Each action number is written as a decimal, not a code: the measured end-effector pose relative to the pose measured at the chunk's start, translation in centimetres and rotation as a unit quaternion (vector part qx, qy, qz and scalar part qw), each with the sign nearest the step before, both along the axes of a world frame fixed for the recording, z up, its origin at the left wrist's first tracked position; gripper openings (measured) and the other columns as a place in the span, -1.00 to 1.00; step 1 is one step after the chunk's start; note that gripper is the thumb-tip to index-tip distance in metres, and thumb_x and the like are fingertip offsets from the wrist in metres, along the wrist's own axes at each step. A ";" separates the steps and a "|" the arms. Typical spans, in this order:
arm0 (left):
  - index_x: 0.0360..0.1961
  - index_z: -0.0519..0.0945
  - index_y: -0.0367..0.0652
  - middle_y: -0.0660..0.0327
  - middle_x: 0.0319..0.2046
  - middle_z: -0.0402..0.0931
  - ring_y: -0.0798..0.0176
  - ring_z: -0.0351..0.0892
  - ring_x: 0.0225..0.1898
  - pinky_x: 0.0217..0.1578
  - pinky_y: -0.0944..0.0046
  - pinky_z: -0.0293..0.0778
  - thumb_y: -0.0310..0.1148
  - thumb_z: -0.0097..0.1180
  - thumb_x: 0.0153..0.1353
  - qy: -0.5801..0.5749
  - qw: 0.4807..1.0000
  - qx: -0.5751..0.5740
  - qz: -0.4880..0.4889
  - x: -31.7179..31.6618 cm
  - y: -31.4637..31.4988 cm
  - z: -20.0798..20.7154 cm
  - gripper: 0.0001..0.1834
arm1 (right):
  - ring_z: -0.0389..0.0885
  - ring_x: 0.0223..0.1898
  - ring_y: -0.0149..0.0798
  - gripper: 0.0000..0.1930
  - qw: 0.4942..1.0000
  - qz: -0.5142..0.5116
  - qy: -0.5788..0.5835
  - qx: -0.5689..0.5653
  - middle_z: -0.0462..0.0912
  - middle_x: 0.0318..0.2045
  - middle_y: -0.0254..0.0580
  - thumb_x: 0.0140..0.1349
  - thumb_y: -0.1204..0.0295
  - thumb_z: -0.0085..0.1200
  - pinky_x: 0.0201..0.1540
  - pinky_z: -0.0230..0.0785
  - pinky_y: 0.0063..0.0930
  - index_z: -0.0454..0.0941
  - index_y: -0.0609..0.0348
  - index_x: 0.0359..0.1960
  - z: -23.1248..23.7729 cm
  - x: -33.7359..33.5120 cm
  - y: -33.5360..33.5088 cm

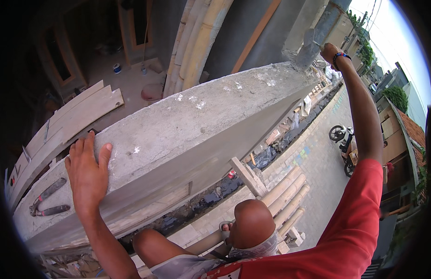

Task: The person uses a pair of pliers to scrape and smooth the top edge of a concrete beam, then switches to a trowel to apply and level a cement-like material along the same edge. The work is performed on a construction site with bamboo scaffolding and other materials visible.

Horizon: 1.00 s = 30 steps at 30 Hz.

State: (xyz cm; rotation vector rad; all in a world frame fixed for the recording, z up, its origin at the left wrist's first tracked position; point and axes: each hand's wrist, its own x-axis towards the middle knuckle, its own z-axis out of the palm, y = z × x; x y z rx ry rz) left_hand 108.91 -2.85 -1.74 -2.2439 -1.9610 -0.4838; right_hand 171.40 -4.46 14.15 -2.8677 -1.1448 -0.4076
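Observation:
My left hand (88, 174) lies with its fingers spread on the rough top of a concrete wall (178, 118). Beside it, a pair of pincers (49, 197) with dark handles rests on the same ledge. Stretched out to the far right, my right hand (332, 55) is closed round the handle of a trowel. The grey blade of the trowel (309, 37) is up against a grey column (320, 35) at the wall's far end. My fingers hide most of the handle. White splashes dot the wall top.
Bamboo poles (199, 42) lean behind the wall, left of an orange-brown wooden strip (256, 35). Wide boards (80, 111) lie at the left. Below me are a bamboo scaffold (285, 197), a dark drain (225, 188) and a paved street with a motorcycle (346, 144).

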 end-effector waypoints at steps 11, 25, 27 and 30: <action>0.24 0.40 -0.23 -0.01 0.16 0.38 -0.08 0.24 0.27 0.32 -0.18 0.02 0.03 -0.07 0.35 -0.004 1.000 -0.008 -0.002 0.3 0.0 -0.1 -0.38 | 0.73 -0.37 -0.15 -0.82 0.963 -0.040 -0.099 -0.249 0.71 -0.33 0.01 0.19 0.55 0.02 -0.39 0.63 -0.31 0.62 0.41 -0.28 1.3 2.6 5.7; 0.26 0.38 -0.22 -0.05 0.18 0.36 -0.06 0.21 0.31 0.32 -0.21 0.01 0.06 -0.09 0.35 -0.012 0.999 -0.038 0.000 0.4 -0.3 0.3 -0.35 | 0.70 -0.17 -0.07 -0.71 0.922 -0.039 -0.138 -0.360 0.70 -0.15 -0.04 0.14 0.45 0.06 -0.14 0.56 -0.16 0.64 0.23 -0.10 -2.7 -2.8 9.1; 0.25 0.38 -0.23 -0.05 0.16 0.37 -0.06 0.21 0.30 0.31 -0.24 0.03 0.07 -0.09 0.35 -0.003 1.000 -0.029 0.004 0.2 -0.1 0.4 -0.35 | 0.70 -0.18 -0.05 -0.73 0.960 -0.016 -0.088 -0.265 0.71 -0.23 -0.07 -0.04 0.47 0.11 -0.18 0.54 -0.13 0.68 0.15 -0.25 1.8 -4.6 7.3; 0.26 0.38 -0.23 -0.05 0.17 0.36 -0.06 0.21 0.30 0.31 -0.24 0.02 0.07 -0.10 0.35 -0.011 1.000 -0.026 0.005 -0.4 -0.2 0.4 -0.35 | 0.74 -0.26 -0.11 -0.79 0.963 -0.014 -0.227 -0.145 0.73 -0.39 -0.08 -0.02 0.47 0.08 -0.26 0.56 -0.20 0.72 0.14 -0.36 6.9 -1.5 6.7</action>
